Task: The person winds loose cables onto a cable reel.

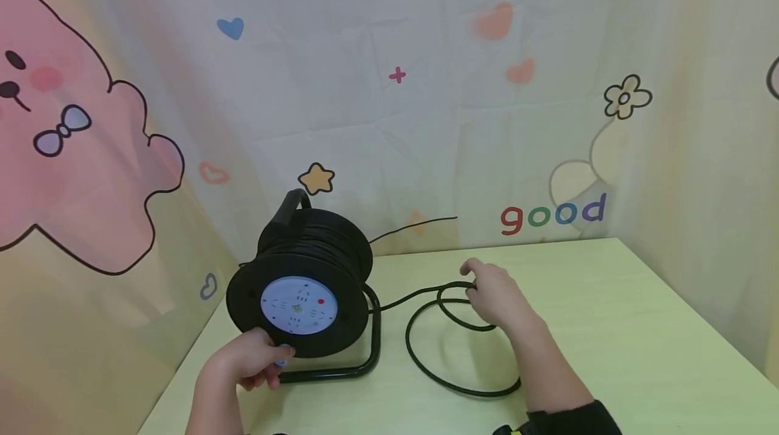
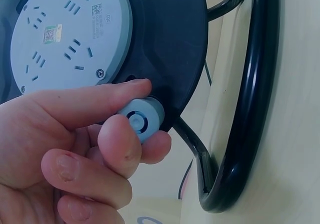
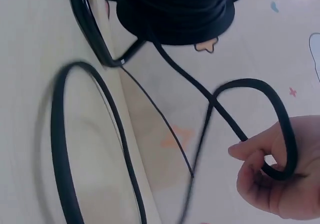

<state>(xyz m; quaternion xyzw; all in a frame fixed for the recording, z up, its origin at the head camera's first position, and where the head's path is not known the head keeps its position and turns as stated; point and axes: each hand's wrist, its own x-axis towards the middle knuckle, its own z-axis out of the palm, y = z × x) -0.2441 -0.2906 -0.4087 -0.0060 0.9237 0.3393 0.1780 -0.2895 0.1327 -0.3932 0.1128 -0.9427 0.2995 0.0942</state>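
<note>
A black cable reel (image 1: 243,296) stands on its tubular metal frame (image 1: 331,374), left of the table's middle. Its round pale blue socket panel (image 1: 282,293) faces me, and black cable is wound around the drum. My left hand (image 1: 240,357) pinches the small grey-blue knob (image 2: 150,109) near the rim of the reel's front disc, thumb and fingers around it. To the right, my right hand (image 1: 499,296) holds the loose black cable (image 1: 481,394) that runs out from the drum. In the right wrist view the cable crosses its curled fingers (image 3: 252,176), and slack loops hang below.
A pale wooden table (image 1: 633,347) carries the reel. Behind and at both sides hangs a printed curtain (image 1: 395,130) with cartoon figures, close to the table's edges. A thin dark line (image 3: 160,112) stretches behind the reel against the curtain.
</note>
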